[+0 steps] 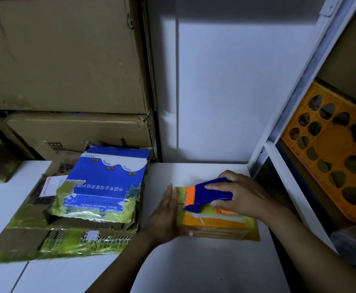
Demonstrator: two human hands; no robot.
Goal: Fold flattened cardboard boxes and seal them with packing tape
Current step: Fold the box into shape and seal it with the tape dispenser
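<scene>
Box: glossy yellow-orange cardboard, my flat left hand pressing its side.
Tape dispenser: blue-orange plastic, my right hand grasping it.
Table: smooth white.

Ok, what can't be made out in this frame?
Head view only.
1. The tape: hidden under the dispenser and right hand; whether any is stuck down cannot be told.
2. Left end of the box: covered by the left hand.
3. Small print on the flat stack: blurred.
4. The crate: cut off by the right edge.
</scene>
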